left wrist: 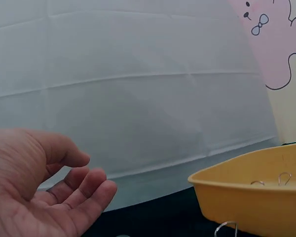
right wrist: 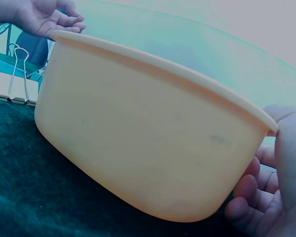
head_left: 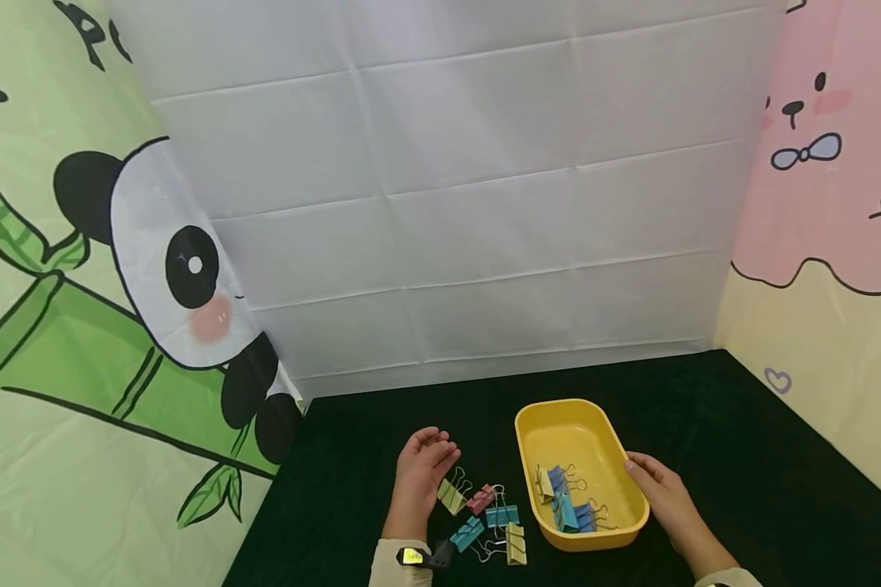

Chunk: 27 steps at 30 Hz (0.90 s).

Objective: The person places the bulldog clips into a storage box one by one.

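Observation:
My right hand [head_left: 664, 493] grips the right side of a yellow plastic tub [head_left: 529, 456], thumb at the rim and fingers [right wrist: 246, 187] curled against the outer wall. Several binder clips lie inside the tub, among them a blue one [head_left: 564, 512] and a pale yellow one [head_left: 544, 484]. My left hand [head_left: 422, 473] hovers with relaxed, slightly bent fingers and holds nothing. Beside it on the dark cloth lies a loose group of binder clips: a yellow one [head_left: 451, 496], a red one [head_left: 480, 499], a teal one [head_left: 467, 534] and others.
A dark green cloth [head_left: 382, 424] covers the table. White sheeting [head_left: 484, 244] hangs behind it, with a panda print [head_left: 183, 261] on the left wall and a pink animal print [head_left: 837, 212] on the right.

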Motion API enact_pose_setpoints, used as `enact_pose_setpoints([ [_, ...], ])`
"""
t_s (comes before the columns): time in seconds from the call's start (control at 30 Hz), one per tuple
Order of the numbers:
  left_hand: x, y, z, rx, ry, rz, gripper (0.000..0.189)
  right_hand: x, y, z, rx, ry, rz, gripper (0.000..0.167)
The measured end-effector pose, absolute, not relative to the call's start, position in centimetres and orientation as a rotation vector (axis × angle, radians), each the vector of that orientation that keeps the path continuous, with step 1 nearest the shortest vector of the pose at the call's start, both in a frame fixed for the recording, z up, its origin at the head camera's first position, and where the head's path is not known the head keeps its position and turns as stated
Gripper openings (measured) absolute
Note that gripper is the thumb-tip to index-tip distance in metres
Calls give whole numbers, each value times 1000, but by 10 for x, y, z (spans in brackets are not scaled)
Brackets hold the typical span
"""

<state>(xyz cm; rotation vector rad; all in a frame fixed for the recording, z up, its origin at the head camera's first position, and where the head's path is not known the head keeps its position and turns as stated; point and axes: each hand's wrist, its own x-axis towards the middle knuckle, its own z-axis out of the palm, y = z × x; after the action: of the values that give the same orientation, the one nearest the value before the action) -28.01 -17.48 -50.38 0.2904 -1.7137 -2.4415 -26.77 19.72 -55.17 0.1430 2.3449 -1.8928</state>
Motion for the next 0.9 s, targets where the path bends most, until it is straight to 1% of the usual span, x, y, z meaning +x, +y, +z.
enact_pose_setpoints([
  [0.3,-276,-185,-526,283,-1571,-2529,35,-270,198,-554,152,2344,-1905,72],
  [0.4,-276,-187,-534,302,-1570,-2516,39,-270,198,-553,152,2346,-1904,72],
  [0.67,-278,-192,-565,288,-1809,-2297,62,-270,199,-554,150,2344,-1894,73],
  [0.9,-277,-194,-570,270,-1905,-2220,67,-269,199,-555,139,2341,-1898,72],
])
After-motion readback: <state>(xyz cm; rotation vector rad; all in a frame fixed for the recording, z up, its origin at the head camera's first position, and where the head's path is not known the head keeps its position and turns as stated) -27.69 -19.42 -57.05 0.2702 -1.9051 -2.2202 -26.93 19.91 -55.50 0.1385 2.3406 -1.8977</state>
